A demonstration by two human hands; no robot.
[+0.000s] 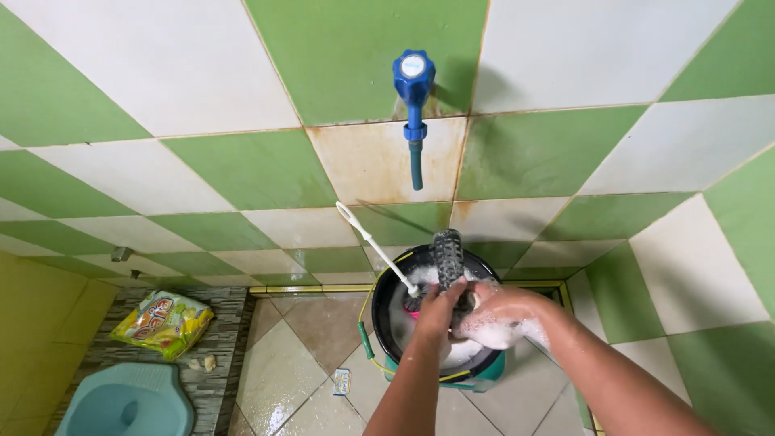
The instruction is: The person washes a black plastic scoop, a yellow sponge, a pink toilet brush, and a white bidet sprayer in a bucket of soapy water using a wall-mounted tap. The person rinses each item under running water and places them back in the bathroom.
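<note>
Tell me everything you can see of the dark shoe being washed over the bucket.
The shoe is dark, grey-black, held upright over the black bucket with its ridged, treaded sole facing the camera and one end pointing up toward the blue tap. Its lower part is hidden by suds and both hands. The left hand grips it from the left; the foam-covered right hand clasps it from the right. A white-handled brush leans in the bucket beside it.

Both forearms reach forward, the left hand [440,303] and sudsy right hand [492,315] closed together, fingers curled.
</note>
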